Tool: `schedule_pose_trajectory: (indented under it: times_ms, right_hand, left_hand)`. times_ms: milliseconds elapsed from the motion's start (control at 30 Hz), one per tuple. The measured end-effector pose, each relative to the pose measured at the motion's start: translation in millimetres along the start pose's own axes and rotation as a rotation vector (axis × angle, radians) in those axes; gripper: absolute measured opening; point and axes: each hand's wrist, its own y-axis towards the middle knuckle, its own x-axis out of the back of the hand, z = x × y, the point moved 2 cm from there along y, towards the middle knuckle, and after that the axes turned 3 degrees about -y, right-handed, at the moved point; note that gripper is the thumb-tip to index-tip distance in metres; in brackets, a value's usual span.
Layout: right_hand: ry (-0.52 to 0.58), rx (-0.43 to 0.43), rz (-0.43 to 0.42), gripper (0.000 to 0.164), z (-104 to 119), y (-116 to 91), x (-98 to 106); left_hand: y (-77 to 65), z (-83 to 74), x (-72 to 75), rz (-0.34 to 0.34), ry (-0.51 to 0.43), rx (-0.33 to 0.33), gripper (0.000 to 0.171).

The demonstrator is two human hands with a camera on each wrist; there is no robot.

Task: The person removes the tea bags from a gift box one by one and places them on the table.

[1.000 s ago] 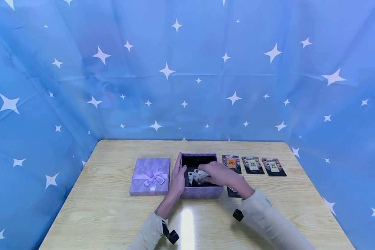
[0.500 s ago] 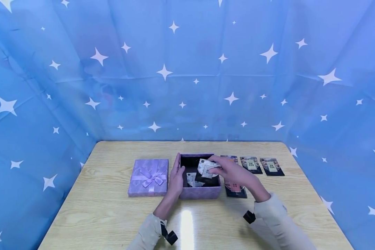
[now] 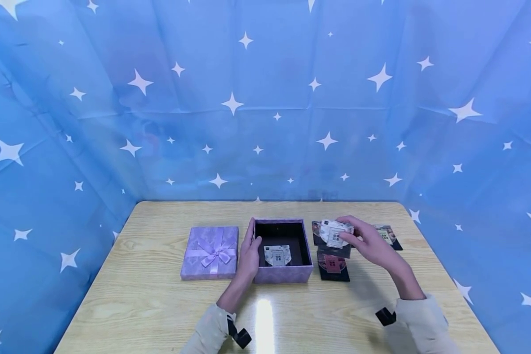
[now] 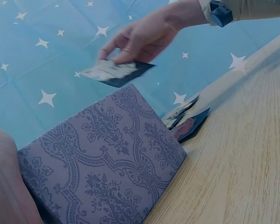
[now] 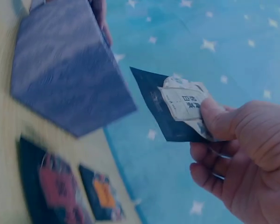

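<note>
A purple gift box (image 3: 283,274) stands on the table, its dark inside facing up. My left hand (image 3: 248,258) holds its left wall, fingers along the outside and thumb over the rim. One flat black packet with a whitish label (image 3: 277,256) lies in the box. Thumb and fingers of my right hand (image 3: 371,243) pinch a similar packet (image 5: 182,105) to the right of the box, raised above the table. In the head view, this packet partly covers others behind it. The left wrist view shows the box's patterned wall (image 4: 102,154) and the same right hand (image 4: 142,39).
The purple lid with a ribbon bow (image 3: 214,251) lies left of the box. Right of the box lie a red-labelled packet (image 3: 333,265), an orange-labelled packet (image 5: 104,193) and a green-labelled packet (image 3: 387,236). A starry blue cloth (image 3: 265,98) hangs behind the table.
My right hand has lifted a whitish-labelled packet out of the box and carried it right, over the other packets. My left hand has stayed on the box.
</note>
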Motion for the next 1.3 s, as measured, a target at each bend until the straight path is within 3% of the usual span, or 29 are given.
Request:
schedule_pose_trajectory:
  times_ms: [400,833,1300]
  right_hand:
    - [-0.008,-0.095,0.014,0.037,-49.4,-28.6,13.6]
    - [0.028,-0.193,0.211,0.031,-97.4,-61.8,19.8]
    - [-0.023,-0.305,0.252,0.032,-108.7,-66.1,8.2]
  left_hand:
    - [-0.4,-1.9,3.0,-0.017,-0.014,0.006,0.060]
    - [-2.7,0.8,2.0,-0.003,-0.011,0.014,0.060]
    - [-0.5,1.7,-0.3,0.013,-0.034,0.014,0.060]
